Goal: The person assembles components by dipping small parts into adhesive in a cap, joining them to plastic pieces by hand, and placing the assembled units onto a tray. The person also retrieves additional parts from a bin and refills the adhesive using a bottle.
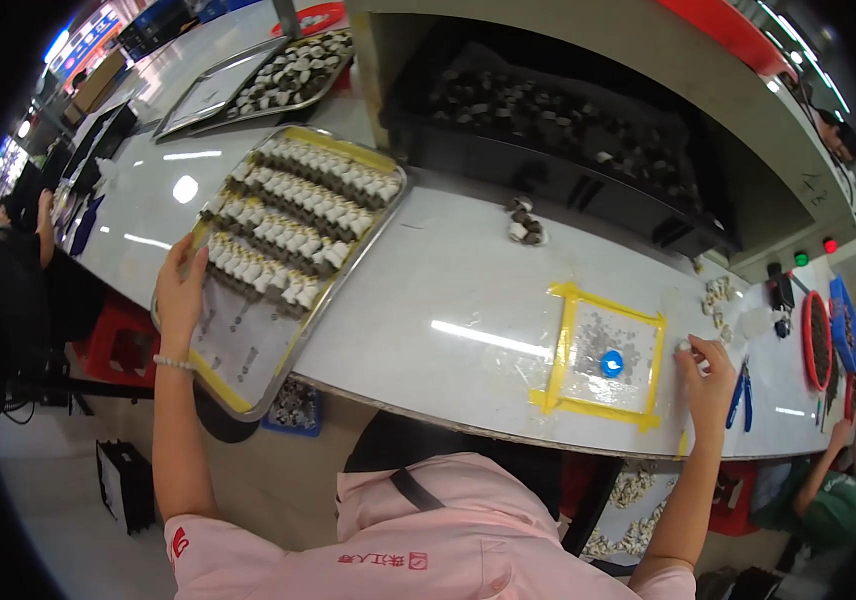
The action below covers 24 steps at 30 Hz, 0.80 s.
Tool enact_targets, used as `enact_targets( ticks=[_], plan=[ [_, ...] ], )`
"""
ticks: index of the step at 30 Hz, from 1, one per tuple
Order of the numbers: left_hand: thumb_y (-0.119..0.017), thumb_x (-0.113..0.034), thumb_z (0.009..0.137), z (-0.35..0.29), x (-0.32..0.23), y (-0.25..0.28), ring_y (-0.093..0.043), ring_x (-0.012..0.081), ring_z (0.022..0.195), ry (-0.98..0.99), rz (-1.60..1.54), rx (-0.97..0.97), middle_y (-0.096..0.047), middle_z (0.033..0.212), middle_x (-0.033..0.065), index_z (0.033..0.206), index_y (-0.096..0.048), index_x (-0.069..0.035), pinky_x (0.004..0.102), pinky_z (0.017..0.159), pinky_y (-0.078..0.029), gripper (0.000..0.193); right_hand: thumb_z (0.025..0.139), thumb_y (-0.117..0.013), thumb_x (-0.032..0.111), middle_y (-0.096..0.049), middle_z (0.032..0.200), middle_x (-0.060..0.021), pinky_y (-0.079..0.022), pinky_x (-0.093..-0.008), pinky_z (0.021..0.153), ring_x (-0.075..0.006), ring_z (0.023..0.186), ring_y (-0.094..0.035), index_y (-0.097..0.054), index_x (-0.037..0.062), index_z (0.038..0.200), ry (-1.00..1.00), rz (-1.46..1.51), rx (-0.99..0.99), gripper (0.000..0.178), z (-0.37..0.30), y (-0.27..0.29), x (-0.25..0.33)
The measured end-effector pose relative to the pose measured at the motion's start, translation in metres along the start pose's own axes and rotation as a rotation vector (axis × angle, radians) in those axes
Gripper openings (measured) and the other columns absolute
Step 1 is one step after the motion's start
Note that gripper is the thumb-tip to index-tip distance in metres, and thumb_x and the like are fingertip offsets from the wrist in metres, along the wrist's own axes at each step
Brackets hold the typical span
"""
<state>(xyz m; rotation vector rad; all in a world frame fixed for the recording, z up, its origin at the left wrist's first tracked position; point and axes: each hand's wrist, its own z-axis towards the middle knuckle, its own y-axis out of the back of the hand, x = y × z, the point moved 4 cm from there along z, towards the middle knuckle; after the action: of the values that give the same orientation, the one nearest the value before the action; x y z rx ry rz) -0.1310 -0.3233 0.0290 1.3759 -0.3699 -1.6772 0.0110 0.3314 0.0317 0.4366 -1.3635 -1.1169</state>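
My left hand is at the left rim of a metal tray, its thumb over the rim and its other fingers along the outer side. Rows of small white-and-dark parts stand in this tray, which overhangs the table's front edge. On the right, the thumb and fingertips of my right hand pinch a small white piece, mostly covered by the fingers. Left of that hand lies a yellow-taped square with small clear discs in it and a round blue object on top.
Blue-handled pliers lie right of my right hand, near loose white parts. A machine housing with a black bin of dark parts stands behind. Another tray of parts is at the far left. Other people work at both sides.
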Motion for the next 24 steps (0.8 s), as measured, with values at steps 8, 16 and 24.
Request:
enact_targets(
  ticks=[8,16,24],
  plan=[
    [-0.068,-0.004,0.076,-0.103,-0.236,-0.108,-0.057,0.0248,0.105,-0.57,-0.32,0.474,-0.058,0.119,0.013,0.114,-0.059,-0.003,0.0327,0.087,-0.045,0.039,0.068,-0.07,-0.001,-0.062,0.084,-0.0106,-0.048,-0.0298,0.07,-0.0212,0.074,-0.061,-0.065,-0.0016,0.092,0.197,0.134,0.142,0.024,-0.016,-0.002,0.047],
    [-0.064,-0.002,0.076,-0.085,-0.284,-0.211,-0.059,0.0293,0.092,-0.77,-0.202,0.451,-0.056,0.108,0.0147,0.106,-0.059,-0.002,0.0353,0.081,-0.049,0.031,0.071,-0.072,0.005,-0.063,0.085,-0.0103,-0.049,-0.0311,0.067,-0.0245,0.078,-0.061,-0.067,0.0015,0.091,0.218,0.204,0.261,0.021,-0.022,-0.002,0.065],
    [-0.071,-0.009,0.073,-0.105,-0.268,-0.195,-0.059,0.0269,0.08,-0.581,-0.167,0.629,-0.053,0.095,0.012,0.094,-0.061,0.001,0.0333,0.07,-0.05,0.026,0.071,-0.071,0.007,-0.063,0.084,-0.0091,-0.05,-0.0313,0.067,-0.0237,0.075,-0.061,-0.069,0.0033,0.091,0.269,0.143,0.36,0.021,-0.015,-0.017,0.077]
  ],
)
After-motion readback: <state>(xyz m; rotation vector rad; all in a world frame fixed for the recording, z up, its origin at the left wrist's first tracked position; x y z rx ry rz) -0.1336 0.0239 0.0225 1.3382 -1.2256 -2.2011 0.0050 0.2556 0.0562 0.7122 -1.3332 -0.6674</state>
